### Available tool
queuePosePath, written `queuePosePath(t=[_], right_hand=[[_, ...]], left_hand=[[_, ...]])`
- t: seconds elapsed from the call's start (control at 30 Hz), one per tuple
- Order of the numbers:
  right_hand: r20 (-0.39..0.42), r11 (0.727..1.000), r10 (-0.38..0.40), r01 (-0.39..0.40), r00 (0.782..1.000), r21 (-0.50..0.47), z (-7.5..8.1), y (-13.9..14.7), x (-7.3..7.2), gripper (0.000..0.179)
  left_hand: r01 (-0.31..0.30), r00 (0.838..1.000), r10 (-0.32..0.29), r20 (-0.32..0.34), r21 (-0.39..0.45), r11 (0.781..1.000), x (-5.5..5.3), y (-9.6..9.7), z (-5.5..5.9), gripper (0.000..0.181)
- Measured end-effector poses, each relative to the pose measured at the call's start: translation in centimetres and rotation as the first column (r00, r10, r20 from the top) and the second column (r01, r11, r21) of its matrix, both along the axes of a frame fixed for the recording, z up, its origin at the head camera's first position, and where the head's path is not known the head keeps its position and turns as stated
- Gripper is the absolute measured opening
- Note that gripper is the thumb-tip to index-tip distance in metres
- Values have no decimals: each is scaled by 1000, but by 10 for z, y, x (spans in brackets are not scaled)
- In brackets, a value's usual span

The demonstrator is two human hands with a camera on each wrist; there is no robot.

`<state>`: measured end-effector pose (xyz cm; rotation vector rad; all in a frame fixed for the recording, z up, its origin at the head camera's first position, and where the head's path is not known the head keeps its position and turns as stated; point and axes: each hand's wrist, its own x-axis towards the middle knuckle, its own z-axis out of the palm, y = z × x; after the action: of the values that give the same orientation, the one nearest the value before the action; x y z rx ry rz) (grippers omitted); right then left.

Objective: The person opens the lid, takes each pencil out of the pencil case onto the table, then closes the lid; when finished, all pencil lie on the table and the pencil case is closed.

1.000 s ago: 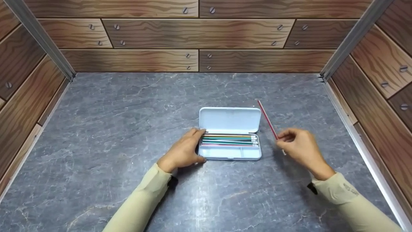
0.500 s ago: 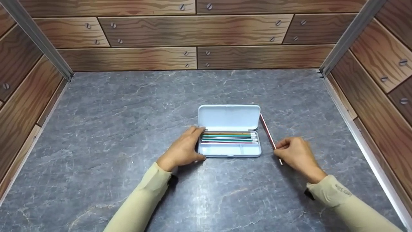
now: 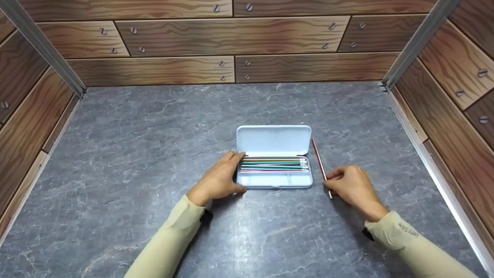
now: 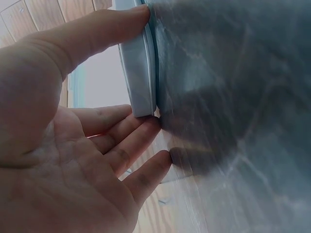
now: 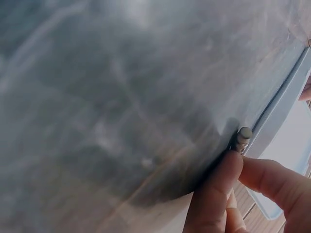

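- I have the right hand (image 3: pixel 353 189) grasping a slim red-and-white pencil (image 3: pixel 319 160), pinched between thumb and fingers close to its rubber end.
- That pencil slants just beside the right end of an open, pale blue plastic pencil case (image 3: pixel 262 179), its far tip near the case's raised lid (image 3: pixel 274 141) and its rubber end towards the person. I cannot tell whether it touches the desk.
- The left hand (image 3: pixel 218 177) grips the case's left end; my head view puts the thumb at the near corner and the fingers at the hinge side.
- In the case's long rear compartment I see a row of slender pencils (image 3: pixel 270 165), green, dark, yellowish and pink among them, with their pale ends to the right. A divider splits the front strip in two.
- For writing, I find dark lettering (image 3: pixel 409 230) on the right cream sleeve (image 3: pixel 432 251); it sits at an angle and is too small for me to read surely. I can make out no brand on the case or pencils.
- Everything stands on a grey marbled desk (image 3: pixel 154 154), bounded by wood-patterned panels (image 3: pixel 173 36) bearing slotted screw heads.
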<state>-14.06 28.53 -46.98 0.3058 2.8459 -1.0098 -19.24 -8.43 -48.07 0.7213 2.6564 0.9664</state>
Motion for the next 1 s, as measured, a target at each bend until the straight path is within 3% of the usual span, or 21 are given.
queuePosePath(t=[0.1,0.17,0.27,0.37,0.47,0.5,0.57,0.67,0.7,0.73,0.83,0.9,0.97,1.0], right_hand=[[-34,1000,13,-13,999,0,7,-4,-5,24],[-102,999,40,-39,994,16,14,-9,-11,23],[-247,992,127,-117,961,57,23,-21,-23,19],[-366,957,288,-264,885,116,25,-33,-39,13],[-400,878,478,-435,782,200,22,-45,-52,10],[-394,847,530,-481,751,225,20,-48,-55,9],[-370,795,607,-543,703,272,16,-53,-60,8],[-320,754,656,-577,683,313,11,-58,-62,8],[-307,746,665,-582,681,324,10,-58,-62,7],[-295,739,671,-585,680,334,9,-59,-61,7],[-274,722,687,-593,673,357,7,-59,-60,6],[-266,709,700,-601,663,369,7,-59,-60,5],[-262,700,709,-607,655,378,8,-59,-62,5],[-259,695,713,-608,651,384,9,-60,-63,5]], left_hand=[[-3,1000,3,-8,1,1000,-2,-1,2,105],[-5,1000,5,-14,0,1000,-3,-2,3,104],[-13,1000,13,-25,6,1000,-6,-2,6,104],[-16,1000,16,-27,12,1000,-8,-2,7,103],[-10,1000,10,-30,24,1000,-9,0,7,103],[3,999,-2,-53,25,1000,-13,-1,-3,105],[9,998,-8,-55,30,1000,-12,0,-4,104],[13,998,-12,-55,21,1000,-9,1,-7,103],[12,998,-11,-55,15,1000,-9,1,-7,103],[3,1000,-2,-29,13,1000,-3,2,1,101],[2,1000,-2,-28,7,1000,-3,2,-2,102],[7,997,-6,-71,15,1000,-6,0,-15,103],[4,998,-2,-68,24,1000,-8,0,-17,103],[4,996,-2,-85,16,1000,-13,-1,-26,103]])
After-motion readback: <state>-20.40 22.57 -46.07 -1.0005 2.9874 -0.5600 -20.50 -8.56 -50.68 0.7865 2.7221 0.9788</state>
